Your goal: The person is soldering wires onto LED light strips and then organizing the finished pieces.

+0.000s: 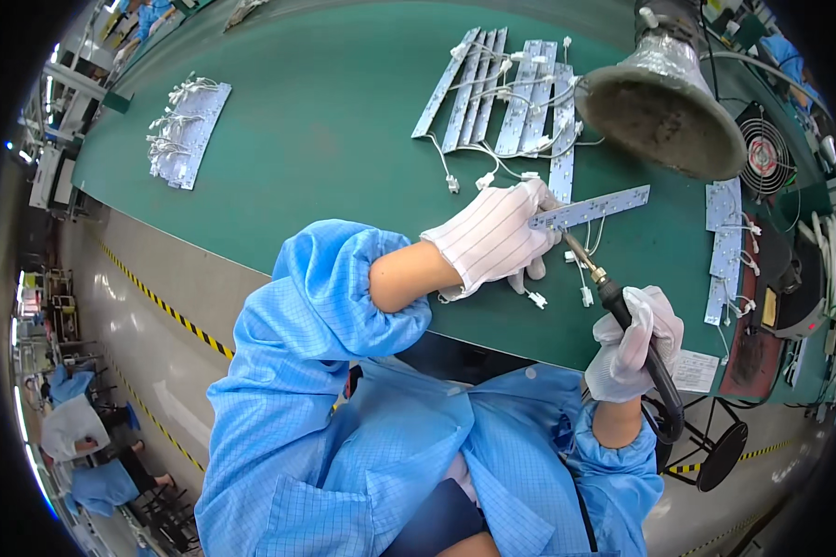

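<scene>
Gloved in striped white, my left hand (500, 234) grips one end of a narrow pale LED strip board (604, 205), held tilted above the green table. White wires with small connectors hang beneath it. In my right hand (637, 342), also gloved, is a soldering iron (613, 293) with a black handle. Its metal tip reaches up and left to the board's edge, close to my left fingers; whether it touches cannot be made out. Just beyond my left hand lie several more LED strip boards (478, 88) with wires attached.
A foil-wrapped fume extraction hood (664, 111) hangs over the far right of the green table (316, 139). A board panel with wires (190, 139) lies far left. More strips (723, 251), a round fan (764, 156) and a soldering stand (790, 292) line the right side. People work at the left.
</scene>
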Tool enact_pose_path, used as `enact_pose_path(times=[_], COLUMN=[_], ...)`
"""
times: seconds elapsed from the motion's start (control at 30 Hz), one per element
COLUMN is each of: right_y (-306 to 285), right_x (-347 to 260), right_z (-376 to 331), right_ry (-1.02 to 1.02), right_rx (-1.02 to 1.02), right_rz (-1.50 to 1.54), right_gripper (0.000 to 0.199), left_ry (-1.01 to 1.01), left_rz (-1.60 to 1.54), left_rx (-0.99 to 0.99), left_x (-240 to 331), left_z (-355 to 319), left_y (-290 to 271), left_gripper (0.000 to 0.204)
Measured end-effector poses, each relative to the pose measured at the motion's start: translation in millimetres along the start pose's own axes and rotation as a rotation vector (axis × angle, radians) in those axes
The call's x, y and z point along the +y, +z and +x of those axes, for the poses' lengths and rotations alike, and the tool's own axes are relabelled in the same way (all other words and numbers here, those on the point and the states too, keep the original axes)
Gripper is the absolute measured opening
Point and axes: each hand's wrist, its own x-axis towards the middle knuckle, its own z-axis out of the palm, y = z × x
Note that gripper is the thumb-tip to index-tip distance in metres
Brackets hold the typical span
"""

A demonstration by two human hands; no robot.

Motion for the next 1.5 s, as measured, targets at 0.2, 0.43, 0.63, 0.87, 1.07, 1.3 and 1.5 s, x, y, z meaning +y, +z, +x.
enact_pose_path(times=[0.2,0.43,0.63,0.87,1.07,1.3,1.5], right_y=[-3.0,-2.7,-3.0,-0.2,-5.1,-8.1,-8.9], right_x=[1.6,1.0,3.4,1.4,0.9,-1.9,-3.7], right_z=[0.4,1.1,0.6,1.5,-3.8,-0.6,0.2], right_ry=[-0.105,-0.085,-0.109,-0.122,-0.021,-0.105,-0.097], right_rx=[-0.111,-0.149,-0.126,-0.111,-0.07,-0.158,-0.151], right_rz=[-0.101,-0.078,-0.116,-0.127,-0.042,-0.222,-0.193], right_gripper=[0.018,0.019,0.02,0.02,0.019,0.017,0.016], left_ry=[0.032,0.037,0.048,0.086,0.058,0.012,0.04], left_rz=[-0.002,0.001,0.02,0.052,-0.058,-0.039,-0.016], left_rx=[0.027,0.012,0.022,0.035,-0.001,0.005,0.001], left_x=[-2.8,-4.1,-1.2,-5.7,-10.0,-5.6,-7.1], left_z=[0.3,-0.3,-1.1,1.7,2.4,1.2,2.0], left_y=[3.3,2.3,3.1,2.8,1.3,0.8,0.6], left_gripper=[0.022,0.024,0.022,0.022,0.023,0.023,0.024])
